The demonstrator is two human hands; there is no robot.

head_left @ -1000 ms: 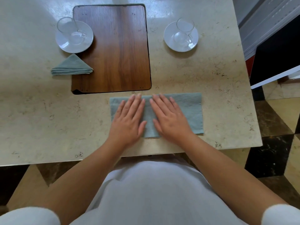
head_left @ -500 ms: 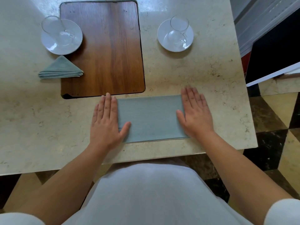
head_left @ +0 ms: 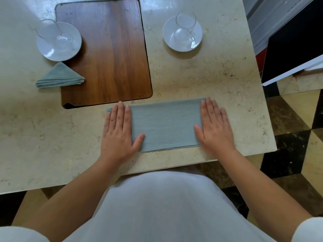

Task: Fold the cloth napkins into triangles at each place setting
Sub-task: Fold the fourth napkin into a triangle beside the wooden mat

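My left hand point(head_left: 118, 132) and right hand point(head_left: 214, 129) lie spread flat on the ends of the folded napkin point(head_left: 165, 125) near the worktop point(head_left: 209, 75) edge.

Napkin pressed flat at the near edge of the table

We've got both palms down on a blue-green napkin point(head_left: 165, 125) folded into a long rectangle: our left hand point(head_left: 118, 133) covers its left end and our right hand point(head_left: 214, 128) its right end, fingers spread flat, thumbs pointing inward. It lies on the marble table point(head_left: 201, 79), just below a wooden board point(head_left: 106, 49). Off to the left, a second napkin point(head_left: 60, 76) already sits folded into a triangle, partly on the board's edge, just below a white saucer point(head_left: 70, 49) with a glass cup point(head_left: 48, 31). Another saucer point(head_left: 168, 41) and cup point(head_left: 185, 23) sit up top right.
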